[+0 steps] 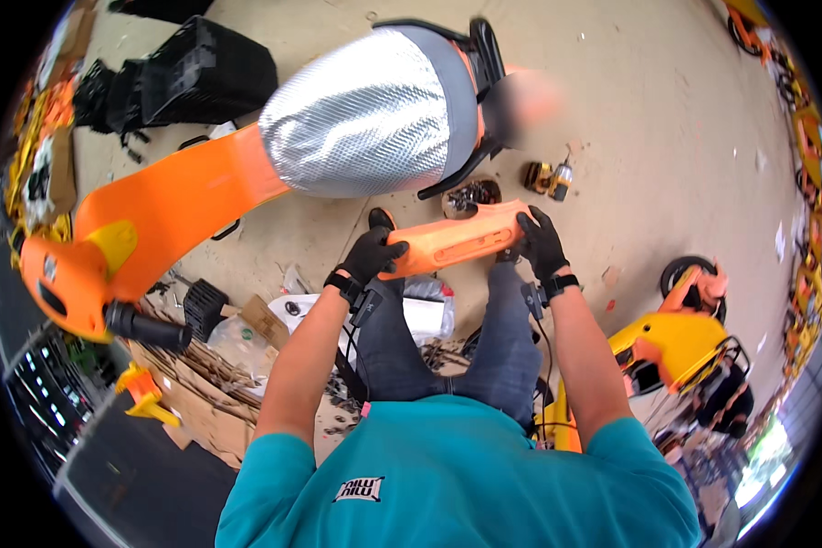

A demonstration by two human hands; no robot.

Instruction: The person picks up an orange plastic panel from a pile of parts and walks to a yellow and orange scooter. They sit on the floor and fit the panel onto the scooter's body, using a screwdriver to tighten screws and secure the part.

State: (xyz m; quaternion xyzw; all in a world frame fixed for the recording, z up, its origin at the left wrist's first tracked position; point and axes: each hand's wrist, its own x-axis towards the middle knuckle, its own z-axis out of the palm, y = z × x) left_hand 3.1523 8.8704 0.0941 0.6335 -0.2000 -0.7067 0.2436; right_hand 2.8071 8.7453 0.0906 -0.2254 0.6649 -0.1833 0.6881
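Both hands wear black gloves and hold a long orange plastic panel (461, 239) in front of my knees. Its upper face has a slotted recess running lengthwise. My left hand (372, 256) is closed round the panel's left end, thumb on top. The right end is gripped by my right hand (542, 245), with some fingers hidden behind it. Just beyond the panel stands an orange scooter (183, 208) with a silver-covered seat (365, 110). A round bowl (471, 196) of small dark parts sits by the panel's far edge.
Two yellow-and-black cordless drills (548, 179) stand on the floor to the right of the bowl. A black crate (215, 73) lies far left. Cardboard (205, 393) and plastic wrap are at my left. A yellow-and-orange scooter body (676, 347) stands at my right.
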